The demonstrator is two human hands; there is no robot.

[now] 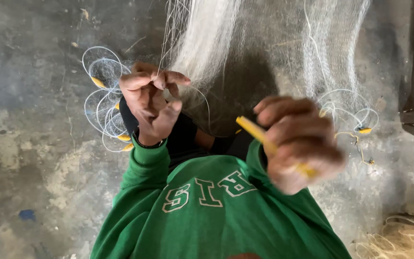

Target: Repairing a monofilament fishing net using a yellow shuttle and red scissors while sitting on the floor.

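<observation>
Left hand (152,103): fingers pinched together on fine strands of the white fishing net (207,43), which hangs just above it. Right hand (300,144): blurred, closed around a yellow netting needle (255,130) whose tip juts toward the left hand. Coiled line with yellow floats (102,103) lies on the concrete floor (29,120) beyond the left hand.

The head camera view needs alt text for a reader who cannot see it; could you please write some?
A person in a green sweatshirt pinches fine white fishing net with the left hand, while the blurred right hand grips a flat yellow plastic netting needle. Loops of white line with small yellow floats lie on the grey concrete floor.
</observation>
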